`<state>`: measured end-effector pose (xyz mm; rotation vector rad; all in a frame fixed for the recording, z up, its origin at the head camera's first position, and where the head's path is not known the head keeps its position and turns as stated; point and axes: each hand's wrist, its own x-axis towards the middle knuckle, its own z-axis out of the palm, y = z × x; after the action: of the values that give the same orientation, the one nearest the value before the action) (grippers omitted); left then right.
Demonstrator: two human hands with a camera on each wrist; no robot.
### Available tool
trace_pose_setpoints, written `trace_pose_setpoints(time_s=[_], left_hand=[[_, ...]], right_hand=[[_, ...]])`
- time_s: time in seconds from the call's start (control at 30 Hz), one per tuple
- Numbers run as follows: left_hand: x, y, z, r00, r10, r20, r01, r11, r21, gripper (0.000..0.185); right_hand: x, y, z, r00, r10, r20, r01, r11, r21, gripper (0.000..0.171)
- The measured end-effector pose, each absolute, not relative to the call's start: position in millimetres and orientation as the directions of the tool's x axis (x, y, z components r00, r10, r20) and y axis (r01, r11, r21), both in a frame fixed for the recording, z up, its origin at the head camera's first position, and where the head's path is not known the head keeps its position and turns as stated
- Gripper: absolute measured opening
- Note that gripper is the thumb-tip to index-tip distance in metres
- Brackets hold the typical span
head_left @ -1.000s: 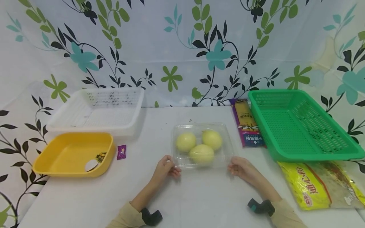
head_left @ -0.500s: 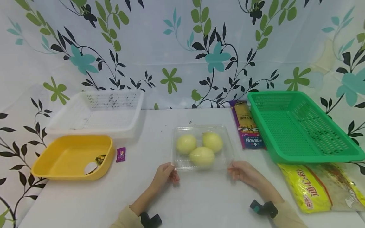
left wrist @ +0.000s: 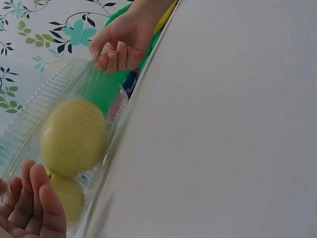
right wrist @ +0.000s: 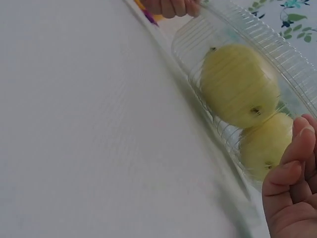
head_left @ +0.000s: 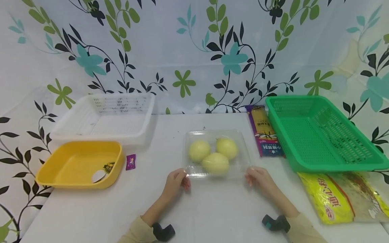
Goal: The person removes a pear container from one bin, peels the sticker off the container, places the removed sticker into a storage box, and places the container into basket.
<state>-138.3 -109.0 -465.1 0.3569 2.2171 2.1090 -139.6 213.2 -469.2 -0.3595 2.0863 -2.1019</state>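
A: Starting at the left of the bench (head_left: 212,216), what do we log?

B: A white basket (head_left: 106,116) stands at the rear, with a yellow tray (head_left: 77,165) in front of it and a small purple sachet (head_left: 130,161) just beside the tray.

A: And the centre?

B: We hold a clear clamshell box (head_left: 216,153), lid closed, containing three pale yellow fruits (head_left: 215,163). It sits mid-bench. Our left hand (head_left: 175,182) is at its near left corner, fingers (left wrist: 29,203) curled against the rim. Our right hand (head_left: 258,179) is at the near right corner, fingers (left wrist: 111,57) curled onto the edge. We judge that a two-corner hold suits the thin, flexible plastic. Whether the box is lifted clear of the bench, we cannot tell.

A: Right side?

B: A pasta packet (head_left: 264,135) lies alongside a green basket (head_left: 322,131), touching or nearly so. A yellow noodle bag (head_left: 340,197) lies in front of that basket.
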Motion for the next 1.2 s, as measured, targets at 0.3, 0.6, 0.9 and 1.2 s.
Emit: trace_pose_setpoints(time_s=[0.3,0.6,0.9,1.2], left_hand=[[-145.1,-123.6,-438.3,-0.989,0.144,-0.023,-0.024,-0.008,1.0,0.027],[-153.5,-149.4,-414.5,-0.986,0.087,0.144,0.144,-0.008,0.99,0.029],[-164.4,-167.0,-394.8,-0.947,-0.03,0.32,0.32,-0.033,0.947,0.036],[-174.9,-196.4,-372.9,-0.892,-0.142,0.43,0.441,-0.059,0.895,0.034]], right_hand=[[-141.5,196.1,-452.1,-0.939,-0.323,0.12,-0.088,-0.112,-0.99,0.032],[-156.4,164.2,-438.3,-0.901,-0.401,0.167,-0.083,-0.219,-0.972,0.035],[-181.1,133.0,-417.7,-0.876,-0.384,0.291,-0.149,-0.359,-0.921,0.035],[-193.5,91.4,-399.8,-0.902,-0.362,0.236,-0.112,-0.332,-0.937,0.027]])
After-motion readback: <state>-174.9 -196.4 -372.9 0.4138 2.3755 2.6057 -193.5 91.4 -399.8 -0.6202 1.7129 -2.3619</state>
